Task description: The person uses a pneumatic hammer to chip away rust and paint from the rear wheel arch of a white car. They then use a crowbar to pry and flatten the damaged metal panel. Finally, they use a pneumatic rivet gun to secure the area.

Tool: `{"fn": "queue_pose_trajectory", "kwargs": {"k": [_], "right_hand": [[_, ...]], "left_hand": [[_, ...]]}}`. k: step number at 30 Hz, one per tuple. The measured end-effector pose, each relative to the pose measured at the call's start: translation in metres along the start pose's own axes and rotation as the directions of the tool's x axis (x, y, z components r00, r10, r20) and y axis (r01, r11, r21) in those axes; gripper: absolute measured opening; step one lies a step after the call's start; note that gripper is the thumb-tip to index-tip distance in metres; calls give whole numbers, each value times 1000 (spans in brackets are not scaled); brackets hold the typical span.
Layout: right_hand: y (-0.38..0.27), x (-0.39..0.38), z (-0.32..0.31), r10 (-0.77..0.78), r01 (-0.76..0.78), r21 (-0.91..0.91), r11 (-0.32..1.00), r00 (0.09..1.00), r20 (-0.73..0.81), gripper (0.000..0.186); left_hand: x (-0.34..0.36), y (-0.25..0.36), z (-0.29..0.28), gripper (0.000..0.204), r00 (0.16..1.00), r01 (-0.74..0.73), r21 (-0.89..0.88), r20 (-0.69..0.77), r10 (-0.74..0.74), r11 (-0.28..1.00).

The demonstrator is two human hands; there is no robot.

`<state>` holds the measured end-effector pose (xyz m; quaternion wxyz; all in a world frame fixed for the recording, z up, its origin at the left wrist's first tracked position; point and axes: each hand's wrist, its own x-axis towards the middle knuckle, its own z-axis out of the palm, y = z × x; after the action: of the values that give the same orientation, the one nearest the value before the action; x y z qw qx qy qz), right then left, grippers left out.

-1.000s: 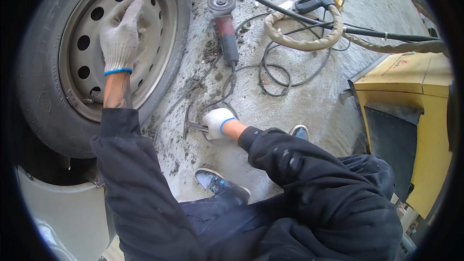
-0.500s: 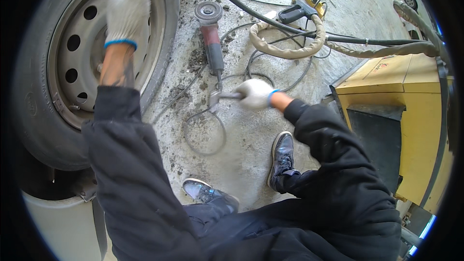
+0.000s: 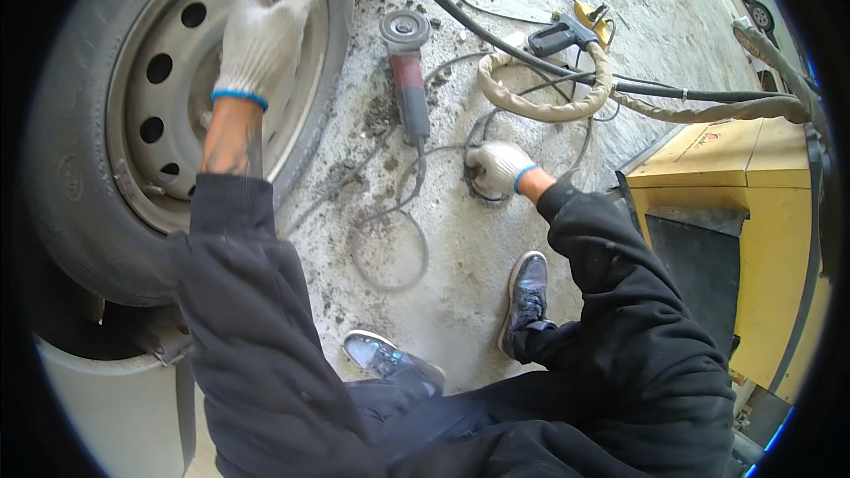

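The right hand has moved rightward to the grinder's four o'clock, taking its gripped, mostly hidden tool away from the wheel; the left hand, grip unclear, fronts the wheel's two o'clock.

The wheel is at the left, with the left hand over its disc. Right of it, the angle grinder lies on the floor, disc end away from the person; a cord loop lies between it and the left shoe. The right hand is right of the grinder. Beyond that hand lies the coiled hose. The cabinet stands at the far right.
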<state>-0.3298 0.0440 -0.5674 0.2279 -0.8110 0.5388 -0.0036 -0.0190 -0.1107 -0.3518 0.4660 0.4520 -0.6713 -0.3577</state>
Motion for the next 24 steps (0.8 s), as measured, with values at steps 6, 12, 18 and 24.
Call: {"fn": "queue_pose_trajectory", "kwargs": {"k": [6,12,18,24], "right_hand": [[-10,-7,5,130,-128,53,990,990,-47,18],[-13,5,5,178,-178,-44,983,984,8,19],[0,6,16,128,-153,145,977,977,168,20],[-129,-73,-30,735,-608,721,333,646,205,40]], "left_hand": [[-4,-2,-14,32,979,173,-110,-85,-183,979],[10,-25,-4,34,995,95,-18,31,-95,995],[4,-4,0,35,986,123,-27,115,-119,992],[-51,93,21,28,981,124,109,136,-139,986]]}}
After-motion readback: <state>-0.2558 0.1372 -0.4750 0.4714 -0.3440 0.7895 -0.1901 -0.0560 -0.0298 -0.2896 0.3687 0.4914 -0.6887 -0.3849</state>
